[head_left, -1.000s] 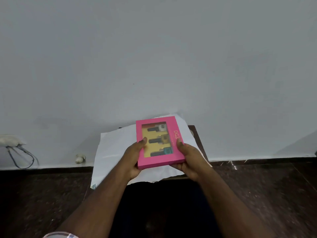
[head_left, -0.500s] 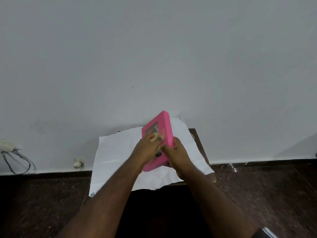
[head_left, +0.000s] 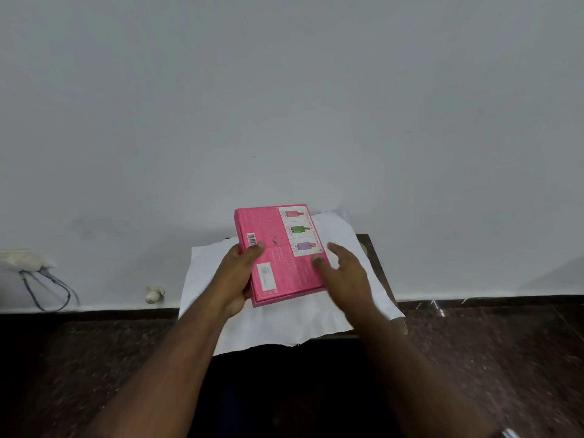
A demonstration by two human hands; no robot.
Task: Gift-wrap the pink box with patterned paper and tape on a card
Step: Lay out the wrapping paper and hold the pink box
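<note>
Left hand (head_left: 235,279) grips pink box (head_left: 281,254) by its left edge, back side up, over the white paper (head_left: 284,324) on the counter (head_left: 368,245) – right hand (head_left: 343,273) open, just beside it – lower it flat & centred w/ edges squared to the sheet

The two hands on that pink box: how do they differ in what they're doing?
The left hand grips the pink box at its left edge, thumb on top and fingers curled under. The right hand is open, fingers spread, only its thumb touching the box's right side. The right looks blurred; the left sharp. Both hover above the white paper.
</note>
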